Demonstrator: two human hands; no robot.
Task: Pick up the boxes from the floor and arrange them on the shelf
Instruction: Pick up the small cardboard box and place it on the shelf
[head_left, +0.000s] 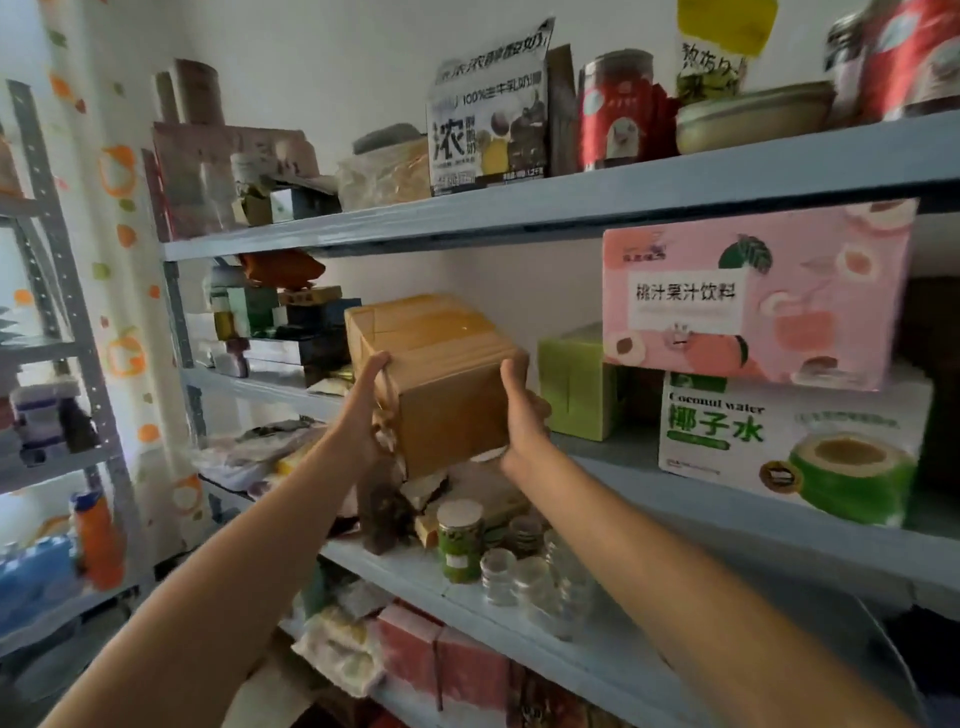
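A taped brown cardboard box (441, 374) is held up in front of the blue-grey shelf (727, 488), its far end over the middle shelf board and its near end past the shelf's front edge. My left hand (366, 410) grips its left side and my right hand (522, 415) presses on its right side. The box's underside is hidden.
On the same shelf board, a green box (576, 379) stands right of the brown box, then a coconut water box (789, 441) with a pink juice box (753, 296) on top. Small stacked boxes (280, 332) fill the left end. Cans and jars (498, 551) crowd the board below.
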